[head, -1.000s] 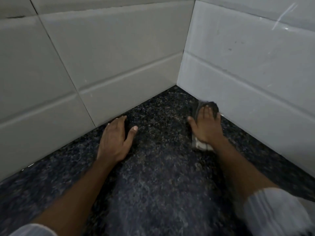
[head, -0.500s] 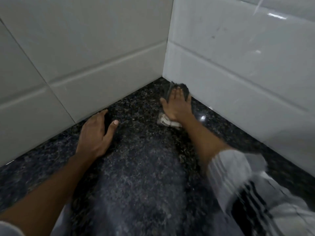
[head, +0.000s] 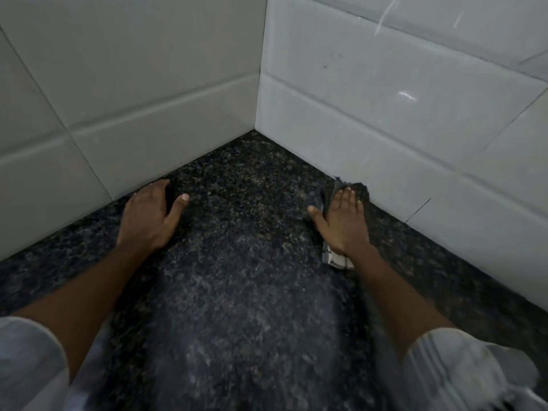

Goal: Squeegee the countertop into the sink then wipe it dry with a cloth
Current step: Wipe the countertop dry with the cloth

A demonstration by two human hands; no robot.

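The right hand (head: 344, 223) lay flat, palm down, on the cloth (head: 338, 259). Its fingers (head: 350, 197) were straight and held close together, pointing toward the right-hand wall, and the thumb was spread out to the left, its tip on the bare stone. The fingers pressed the cloth down and did not curl round it. The cloth was dark under the fingertips, where a crumpled edge stood up just beside the foot of the wall; a lighter, checked end showed from under the heel of the hand, near the wrist. The cloth lay on the countertop (head: 237, 262), close to the right wall and a short way out from the corner.

The left hand (head: 148, 218) also rested palm down on the countertop, holding nothing. Its fingers were extended toward the left-hand wall, with the tips at or very near the base of the tiles, and the thumb was angled off to the right. The two hands were well apart, with bare stone between them.

Both forearms were bare and ran back toward the camera, ending in light-coloured sleeves (head: 462, 372) pushed up at the lower edge of the view.

The countertop was dark speckled stone. Two walls of large pale tiles (head: 370, 114) met in a corner at its far end.
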